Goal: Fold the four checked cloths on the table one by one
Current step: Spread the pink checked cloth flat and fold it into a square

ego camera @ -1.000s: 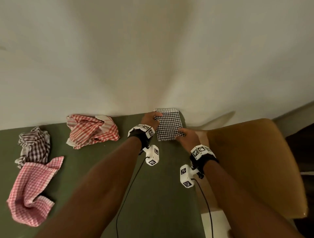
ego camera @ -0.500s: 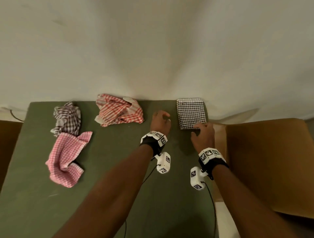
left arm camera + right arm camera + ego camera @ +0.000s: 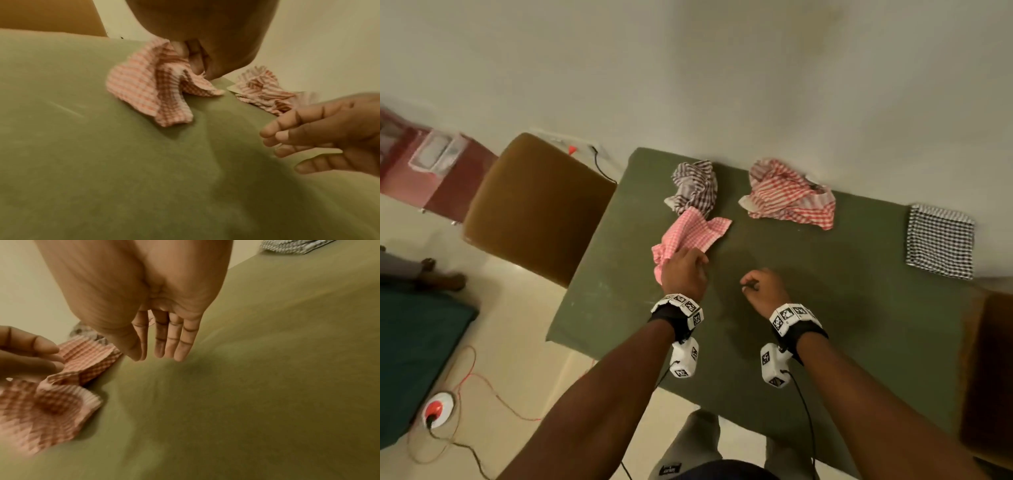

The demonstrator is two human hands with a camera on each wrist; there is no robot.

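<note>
Left hand (image 3: 683,271) pinches pink cloth (image 3: 693,230); right hand (image 3: 765,287) beside.

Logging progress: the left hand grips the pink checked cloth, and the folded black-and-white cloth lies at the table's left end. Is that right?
Not quite. The folded black-and-white cloth lies at the table's right end, as the head view shows. The left hand does grip the pink checked cloth.

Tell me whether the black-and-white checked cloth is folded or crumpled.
Folded: the black-and-white checked cloth lies as a flat, neat rectangle on the table, untouched.
</note>
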